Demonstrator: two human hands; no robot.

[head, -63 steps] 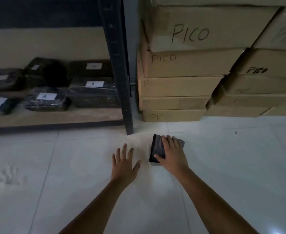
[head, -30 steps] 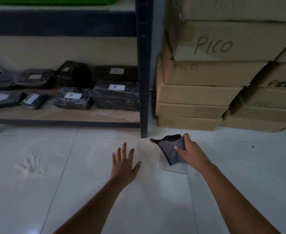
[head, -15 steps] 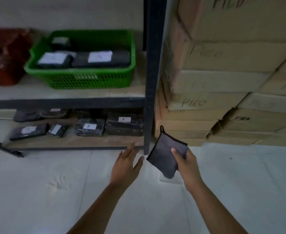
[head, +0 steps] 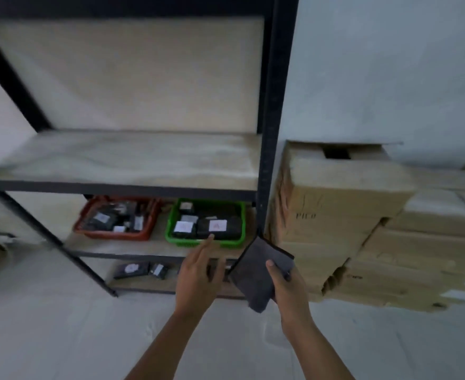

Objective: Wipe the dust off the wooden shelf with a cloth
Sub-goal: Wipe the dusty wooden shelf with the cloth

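A bare wooden shelf [head: 132, 157] with a pale dusty film sits in a black metal rack at mid height, with nothing standing on it. My right hand [head: 287, 286] holds a folded dark grey cloth [head: 258, 272] in the air, well below that board and in front of the rack's right post. My left hand [head: 198, 272] hovers just left of the cloth, fingers spread, holding nothing. Both hands are apart from the shelf.
The black post [head: 271, 113] bounds the rack on the right. On the board below stand a red basket [head: 116, 220] and a green basket [head: 206, 223] with labelled dark packages. Stacked cardboard boxes [head: 341, 215] fill the right side. Pale tiled floor [head: 61, 338] lies below.
My right hand lifted the cloth from the floor and my left hand rose off the tiles. The view tilted upward from the bottom shelf to the dusty middle board.
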